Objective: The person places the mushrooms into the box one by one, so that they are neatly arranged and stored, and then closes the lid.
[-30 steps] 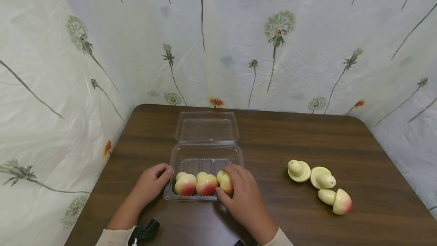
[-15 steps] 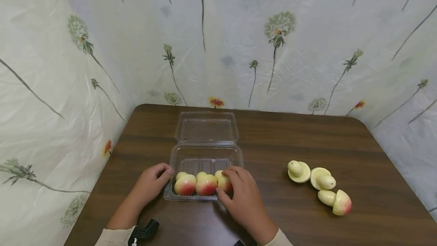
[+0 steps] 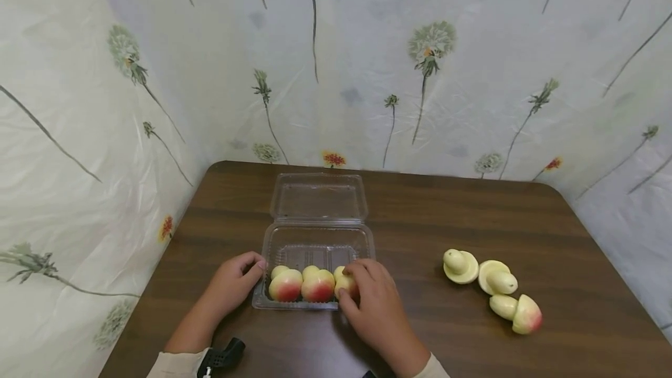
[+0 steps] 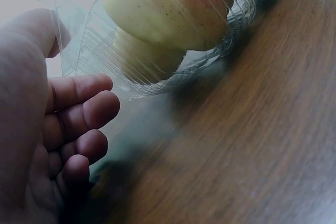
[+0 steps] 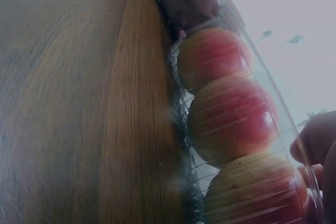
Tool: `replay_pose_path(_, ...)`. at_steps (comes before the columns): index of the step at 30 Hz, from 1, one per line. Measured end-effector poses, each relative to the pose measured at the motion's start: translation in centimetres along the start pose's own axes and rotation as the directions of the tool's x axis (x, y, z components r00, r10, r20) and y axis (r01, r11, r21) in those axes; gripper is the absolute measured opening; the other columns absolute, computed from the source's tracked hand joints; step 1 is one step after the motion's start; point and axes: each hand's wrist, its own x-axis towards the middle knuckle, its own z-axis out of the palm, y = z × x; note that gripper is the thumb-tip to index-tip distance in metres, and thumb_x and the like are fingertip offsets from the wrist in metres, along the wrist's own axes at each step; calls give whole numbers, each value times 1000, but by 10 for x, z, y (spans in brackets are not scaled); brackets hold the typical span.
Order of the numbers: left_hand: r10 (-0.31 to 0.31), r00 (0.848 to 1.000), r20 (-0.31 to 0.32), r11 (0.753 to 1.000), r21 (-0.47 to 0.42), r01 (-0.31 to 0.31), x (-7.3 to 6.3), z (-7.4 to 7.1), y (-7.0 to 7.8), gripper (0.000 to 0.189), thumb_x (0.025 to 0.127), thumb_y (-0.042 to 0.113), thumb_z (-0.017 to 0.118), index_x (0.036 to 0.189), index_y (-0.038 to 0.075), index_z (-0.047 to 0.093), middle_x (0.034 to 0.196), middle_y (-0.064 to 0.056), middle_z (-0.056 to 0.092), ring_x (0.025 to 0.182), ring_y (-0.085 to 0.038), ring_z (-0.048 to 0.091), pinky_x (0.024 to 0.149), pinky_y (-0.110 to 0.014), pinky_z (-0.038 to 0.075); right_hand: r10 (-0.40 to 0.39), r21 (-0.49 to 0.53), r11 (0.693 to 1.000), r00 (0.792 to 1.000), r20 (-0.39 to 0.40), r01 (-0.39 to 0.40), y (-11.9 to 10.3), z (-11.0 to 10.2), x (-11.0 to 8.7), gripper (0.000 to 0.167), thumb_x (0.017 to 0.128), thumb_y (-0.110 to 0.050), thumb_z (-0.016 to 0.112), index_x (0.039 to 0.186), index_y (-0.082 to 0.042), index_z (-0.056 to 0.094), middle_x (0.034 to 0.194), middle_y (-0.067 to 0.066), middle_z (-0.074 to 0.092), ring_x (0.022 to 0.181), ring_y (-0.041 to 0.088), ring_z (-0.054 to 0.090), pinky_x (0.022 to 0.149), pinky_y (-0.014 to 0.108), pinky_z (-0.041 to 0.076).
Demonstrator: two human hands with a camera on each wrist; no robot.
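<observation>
A clear plastic clamshell container lies with its lid spread back in the head view. Along its near side stand three yellow-and-red toy mushrooms, caps toward me. My left hand pinches the container's left wall; in the left wrist view the thumb is on one side of the clear wall and the fingers on the other. My right hand reaches over the right wall, thumb and fingers around the rightmost mushroom. Its palm side is hidden in the head view.
Three more toy mushrooms lie close together on the dark wooden table to the right. Behind the table hangs a pale sheet with a dandelion print.
My right thumb has shifted slightly right along the rightmost mushroom, which now shows a little more. The left hand and the container stay in place.
</observation>
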Motion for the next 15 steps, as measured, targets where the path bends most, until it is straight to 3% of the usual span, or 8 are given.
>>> replay_pose_path(9, -8, 1000, 3, 1000, -19, 8, 0, 2, -1, 14, 105, 25, 61, 99, 20, 73, 95, 3, 69, 91, -15, 60, 86, -36, 48, -37, -26, 999, 999, 34, 38, 0, -1, -3, 34, 89, -28, 79, 119, -13, 75, 125, 8, 65, 121, 29, 58, 105, 53, 46)
replay_pose_path(15, -5, 1000, 2, 1000, -22, 5, -1, 1, 0, 15, 105, 25, 61, 99, 19, 73, 94, 2, 68, 90, -16, 59, 86, -37, 49, -74, -41, 996, 996, 54, 76, 0, -3, -2, 35, 90, -29, 76, 121, -13, 73, 125, 4, 66, 125, 28, 57, 111, 50, 44)
